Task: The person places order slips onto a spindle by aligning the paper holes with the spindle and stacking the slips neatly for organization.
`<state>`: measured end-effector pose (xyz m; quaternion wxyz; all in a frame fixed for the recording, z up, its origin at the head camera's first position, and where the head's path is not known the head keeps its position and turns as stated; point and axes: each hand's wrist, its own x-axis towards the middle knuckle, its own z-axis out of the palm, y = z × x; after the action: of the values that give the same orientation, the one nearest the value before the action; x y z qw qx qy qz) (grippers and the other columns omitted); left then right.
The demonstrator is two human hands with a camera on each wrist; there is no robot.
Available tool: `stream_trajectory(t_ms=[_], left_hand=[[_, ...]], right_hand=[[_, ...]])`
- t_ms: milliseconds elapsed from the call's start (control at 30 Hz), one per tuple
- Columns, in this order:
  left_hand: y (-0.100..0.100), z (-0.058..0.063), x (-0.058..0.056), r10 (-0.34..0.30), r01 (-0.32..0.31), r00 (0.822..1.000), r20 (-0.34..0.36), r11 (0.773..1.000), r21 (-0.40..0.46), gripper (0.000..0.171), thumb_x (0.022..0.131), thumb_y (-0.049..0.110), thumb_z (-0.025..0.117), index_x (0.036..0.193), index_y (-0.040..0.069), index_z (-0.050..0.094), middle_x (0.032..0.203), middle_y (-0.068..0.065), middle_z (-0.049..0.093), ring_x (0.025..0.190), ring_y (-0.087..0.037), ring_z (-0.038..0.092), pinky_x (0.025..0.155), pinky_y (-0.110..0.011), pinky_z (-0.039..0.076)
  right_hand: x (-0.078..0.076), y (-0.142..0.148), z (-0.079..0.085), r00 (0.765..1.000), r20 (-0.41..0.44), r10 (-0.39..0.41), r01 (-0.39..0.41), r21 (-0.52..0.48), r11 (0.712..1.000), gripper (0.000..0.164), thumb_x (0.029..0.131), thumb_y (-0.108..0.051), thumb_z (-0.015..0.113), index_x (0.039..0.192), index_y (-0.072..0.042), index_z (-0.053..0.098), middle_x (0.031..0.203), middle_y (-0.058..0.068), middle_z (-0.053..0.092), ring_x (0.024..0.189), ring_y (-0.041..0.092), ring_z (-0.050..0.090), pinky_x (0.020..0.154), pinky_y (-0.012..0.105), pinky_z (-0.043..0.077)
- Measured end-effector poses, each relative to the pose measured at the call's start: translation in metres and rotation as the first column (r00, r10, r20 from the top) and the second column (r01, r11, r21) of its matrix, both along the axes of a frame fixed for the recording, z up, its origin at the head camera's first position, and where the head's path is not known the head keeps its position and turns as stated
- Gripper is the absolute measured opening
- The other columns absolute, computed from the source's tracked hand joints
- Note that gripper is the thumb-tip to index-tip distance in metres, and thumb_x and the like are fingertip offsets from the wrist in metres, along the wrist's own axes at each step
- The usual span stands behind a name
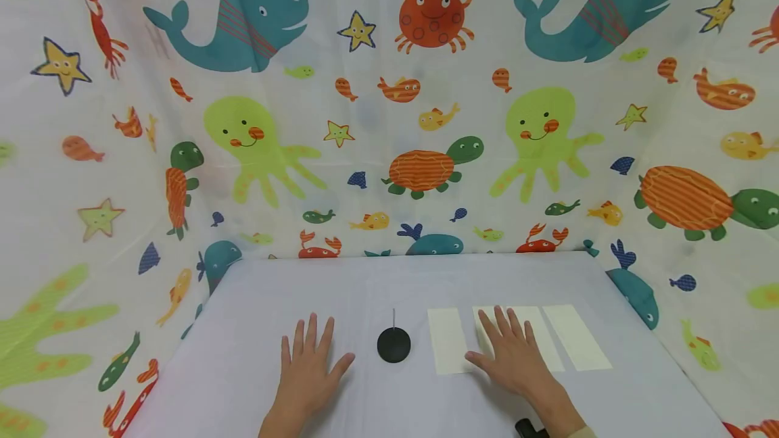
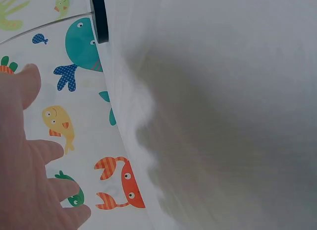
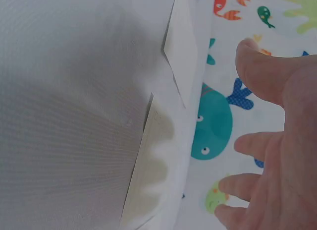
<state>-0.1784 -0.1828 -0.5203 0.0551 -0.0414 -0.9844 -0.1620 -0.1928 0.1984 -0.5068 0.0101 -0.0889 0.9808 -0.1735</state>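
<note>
In the head view my left hand (image 1: 310, 370) is held over the white table with its fingers spread and nothing in it. To its right is a black disc (image 1: 393, 345) with a thin metal rod (image 1: 393, 318) standing from it. My right hand (image 1: 511, 353), fingers also spread, is above a pale cream paper strip (image 1: 544, 333) and hides part of it. Another cream strip (image 1: 447, 336) lies to its left, and one more strip (image 1: 577, 336) to its right. The left wrist view catches the disc's dark edge (image 2: 99, 17); the right wrist view shows slightly lifted paper edges.
The table (image 1: 255, 303) has a white cover. Around its back and sides hangs a white curtain (image 1: 371, 19) printed with sea animals. A small black device (image 1: 531, 428) sits at the right wrist. Both hands throw soft shadows on the cover.
</note>
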Motion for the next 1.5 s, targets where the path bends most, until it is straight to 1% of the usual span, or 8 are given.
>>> stream_trajectory(t_ms=[200, 333, 533, 800, 933, 1100, 1267, 1500], left_hand=[[0.002, -0.001, -0.003, -0.047, 0.052, 0.995, -0.084, 0.997, 0.06, 0.079, 0.097, 0.057, 0.058, 0.155, 0.007, 0.039, 0.161, -0.028, 0.027, 0.148, -0.051, 0.021, 0.114, -0.07, 0.013], [0.006, -0.001, -0.009, -0.069, 0.083, 0.988, -0.136, 0.992, 0.097, 0.077, 0.098, 0.056, 0.058, 0.154, 0.006, 0.041, 0.159, -0.028, 0.032, 0.145, -0.05, 0.028, 0.112, -0.069, 0.021], [0.014, 0.001, -0.015, -0.107, 0.128, 0.986, -0.125, 0.976, 0.176, 0.073, 0.099, 0.051, 0.058, 0.154, 0.005, 0.041, 0.158, -0.027, 0.034, 0.143, -0.048, 0.033, 0.111, -0.067, 0.028], [0.024, 0.003, -0.017, -0.136, 0.162, 0.984, -0.111, 0.948, 0.275, 0.068, 0.102, 0.049, 0.055, 0.152, 0.005, 0.043, 0.155, -0.025, 0.037, 0.141, -0.047, 0.037, 0.109, -0.067, 0.031], [0.028, 0.0, -0.021, -0.147, 0.172, 0.984, -0.102, 0.932, 0.319, 0.066, 0.102, 0.046, 0.057, 0.152, 0.007, 0.043, 0.155, -0.023, 0.04, 0.141, -0.045, 0.039, 0.11, -0.064, 0.032], [0.034, -0.003, -0.028, -0.164, 0.181, 0.983, -0.078, 0.918, 0.353, 0.061, 0.101, 0.041, 0.06, 0.15, 0.007, 0.046, 0.151, -0.021, 0.044, 0.138, -0.041, 0.043, 0.109, -0.06, 0.036], [0.042, -0.006, -0.033, -0.167, 0.173, 0.985, -0.05, 0.905, 0.389, 0.058, 0.1, 0.037, 0.062, 0.148, 0.007, 0.049, 0.149, -0.017, 0.048, 0.138, -0.038, 0.045, 0.11, -0.057, 0.038], [0.05, -0.011, -0.034, -0.188, 0.204, 0.979, -0.081, 0.872, 0.445, 0.052, 0.099, 0.033, 0.065, 0.143, 0.006, 0.055, 0.141, -0.016, 0.054, 0.128, -0.036, 0.054, 0.105, -0.056, 0.042]], right_hand=[[-0.006, -0.001, -0.001, 0.998, -0.051, 0.034, -0.036, -0.041, 0.999, 0.079, 0.097, -0.05, 0.063, 0.154, -0.002, 0.039, 0.157, 0.031, 0.033, 0.147, 0.051, 0.023, 0.116, 0.067, 0.015], [-0.01, -0.003, -0.002, 0.996, -0.069, 0.058, -0.065, -0.105, 0.992, 0.073, 0.098, -0.044, 0.064, 0.152, 0.001, 0.042, 0.153, 0.031, 0.039, 0.143, 0.05, 0.032, 0.114, 0.065, 0.024], [-0.013, -0.008, -0.001, 0.999, -0.032, 0.044, -0.049, -0.168, 0.985, 0.067, 0.098, -0.04, 0.066, 0.15, -0.001, 0.046, 0.149, 0.027, 0.046, 0.139, 0.046, 0.041, 0.11, 0.061, 0.034], [-0.018, -0.014, 0.002, 1.0, 0.023, 0.019, -0.013, -0.229, 0.973, 0.062, 0.097, -0.035, 0.069, 0.146, -0.002, 0.05, 0.147, 0.022, 0.049, 0.138, 0.042, 0.043, 0.11, 0.059, 0.036], [-0.02, -0.017, 0.001, 0.999, 0.018, 0.038, -0.032, -0.254, 0.967, 0.061, 0.097, -0.033, 0.07, 0.146, -0.002, 0.051, 0.147, 0.022, 0.049, 0.138, 0.041, 0.043, 0.11, 0.058, 0.036], [-0.027, -0.02, -0.001, 0.997, -0.003, 0.08, -0.078, -0.241, 0.967, 0.061, 0.096, -0.032, 0.071, 0.145, -0.002, 0.051, 0.147, 0.022, 0.049, 0.137, 0.04, 0.044, 0.11, 0.057, 0.037], [-0.033, -0.021, -0.002, 0.995, 0.031, 0.094, -0.087, -0.181, 0.98, 0.066, 0.094, -0.034, 0.074, 0.147, -0.004, 0.05, 0.149, 0.021, 0.047, 0.139, 0.039, 0.042, 0.11, 0.056, 0.038], [-0.04, -0.02, -0.005, 0.991, 0.068, 0.117, -0.106, -0.149, 0.983, 0.07, 0.091, -0.035, 0.076, 0.148, -0.005, 0.049, 0.15, 0.021, 0.046, 0.139, 0.04, 0.041, 0.111, 0.057, 0.037]])
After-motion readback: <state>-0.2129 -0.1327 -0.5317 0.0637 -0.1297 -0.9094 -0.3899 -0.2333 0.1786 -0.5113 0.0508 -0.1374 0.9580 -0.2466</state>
